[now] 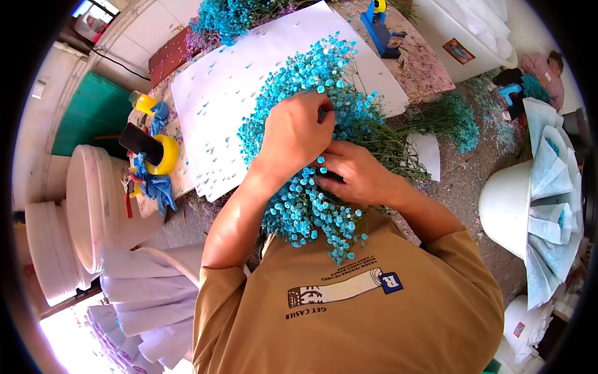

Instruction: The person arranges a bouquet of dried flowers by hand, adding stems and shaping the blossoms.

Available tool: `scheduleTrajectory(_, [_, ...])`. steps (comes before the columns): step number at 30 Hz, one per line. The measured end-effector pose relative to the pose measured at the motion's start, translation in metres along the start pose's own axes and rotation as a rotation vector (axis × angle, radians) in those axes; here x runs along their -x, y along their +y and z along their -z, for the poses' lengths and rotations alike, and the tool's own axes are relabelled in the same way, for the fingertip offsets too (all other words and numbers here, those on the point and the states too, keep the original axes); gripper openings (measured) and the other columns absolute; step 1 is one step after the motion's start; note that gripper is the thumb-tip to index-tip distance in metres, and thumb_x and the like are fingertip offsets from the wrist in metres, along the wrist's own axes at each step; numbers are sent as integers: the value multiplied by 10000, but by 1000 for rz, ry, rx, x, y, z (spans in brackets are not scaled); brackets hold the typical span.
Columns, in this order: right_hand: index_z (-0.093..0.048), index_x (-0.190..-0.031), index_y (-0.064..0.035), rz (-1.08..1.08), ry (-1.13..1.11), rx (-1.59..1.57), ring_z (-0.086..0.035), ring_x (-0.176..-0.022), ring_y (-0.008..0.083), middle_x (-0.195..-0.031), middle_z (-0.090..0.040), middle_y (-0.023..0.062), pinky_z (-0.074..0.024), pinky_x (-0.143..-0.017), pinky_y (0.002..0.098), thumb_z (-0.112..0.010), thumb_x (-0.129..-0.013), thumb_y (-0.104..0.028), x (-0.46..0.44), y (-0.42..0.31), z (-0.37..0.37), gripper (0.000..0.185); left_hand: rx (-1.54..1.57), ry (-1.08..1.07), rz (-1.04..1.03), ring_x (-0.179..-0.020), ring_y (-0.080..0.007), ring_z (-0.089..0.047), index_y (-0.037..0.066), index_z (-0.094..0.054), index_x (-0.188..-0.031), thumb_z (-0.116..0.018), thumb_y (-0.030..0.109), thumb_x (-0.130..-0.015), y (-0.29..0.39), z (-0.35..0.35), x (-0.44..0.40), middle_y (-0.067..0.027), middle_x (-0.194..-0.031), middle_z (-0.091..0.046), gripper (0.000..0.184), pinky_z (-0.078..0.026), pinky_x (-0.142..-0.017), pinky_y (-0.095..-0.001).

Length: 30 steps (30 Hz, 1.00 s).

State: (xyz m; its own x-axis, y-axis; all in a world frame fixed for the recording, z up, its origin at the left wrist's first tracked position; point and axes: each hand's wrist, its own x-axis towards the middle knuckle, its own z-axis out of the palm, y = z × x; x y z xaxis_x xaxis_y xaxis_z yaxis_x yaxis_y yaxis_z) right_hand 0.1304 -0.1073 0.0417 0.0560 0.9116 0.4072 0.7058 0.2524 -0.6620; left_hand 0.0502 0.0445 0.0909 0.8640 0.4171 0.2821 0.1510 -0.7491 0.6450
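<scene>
A large bunch of turquoise-dyed baby's breath (305, 71) spreads over the white paper sheets (208, 118). More of its blooms hang down in front of the brown shirt. My left hand (296, 129) is closed among the blossoms, thumb and forefinger curled together; the fingertips and what they pinch are partly hidden. Just below and to the right, my right hand (356, 174) is closed round part of the baby's breath, palm side hidden. Green stems (392, 146) stick out to the right past my right wrist.
A blue tape dispenser (380, 34) stands at the table's far right. Yellow tape rolls, a phone (138, 140) and blue ribbon scraps lie along the left edge. Tall white buckets (90, 206) flank the left; a white tub (507, 209) with paper-wrapped bundles is right. Another person sits far right.
</scene>
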Motion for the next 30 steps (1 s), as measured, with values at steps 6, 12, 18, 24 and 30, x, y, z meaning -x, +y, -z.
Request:
scheduleTrajectory(6, [-664, -1032, -2, -77, 96, 3, -658, -886, 338, -1014, -654, 171, -527, -753, 404, -736, -831, -72, -3, -7, 40, 224, 72, 51, -17, -805, -405, -660, 16, -645, -894, -639, 96, -860, -2, -4, 8, -187, -872, -674, 87, -525, -687, -471])
scheduleTrajectory(12, [-698, -1030, -36, -309, 192, 218, -659, -751, 323, -858, -660, 118, -525, -671, 400, -762, -831, -110, 5, 10, 55, 222, 53, 121, -79, -787, -397, -649, 32, -621, -897, -642, 42, -855, -1, -11, 27, -169, -857, -648, 47, -520, -664, -461])
scheduleTrajectory(18, [-658, -1184, -100, -169, 274, 387, -649, -866, 320, -982, -635, 101, -535, -740, 407, -794, -771, -135, -4, 14, 36, 437, 95, 143, -154, -783, -400, -635, 39, -613, -917, -633, 23, -854, 8, -9, 37, -167, -873, -633, 68, -517, -642, -454])
scheduleTrajectory(24, [-661, -1107, -78, -230, 352, 304, -657, -865, 322, -979, -650, 104, -542, -750, 399, -785, -775, -117, -5, 21, 23, 357, 827, -67, 264, -683, -98, -523, 12, -552, -987, -560, 29, -908, -2, 13, 35, -42, -867, -625, 81, -423, -572, -271])
scheduleTrajectory(30, [-670, -1016, -64, -215, 351, 255, -660, -822, 334, -927, -664, 117, -536, -717, 404, -744, -808, -82, -2, 26, 24, 222, 942, -66, 313, -641, -67, -473, 10, -569, -1094, -536, 22, -902, -10, 11, 23, -37, -848, -628, 195, -380, -542, -223])
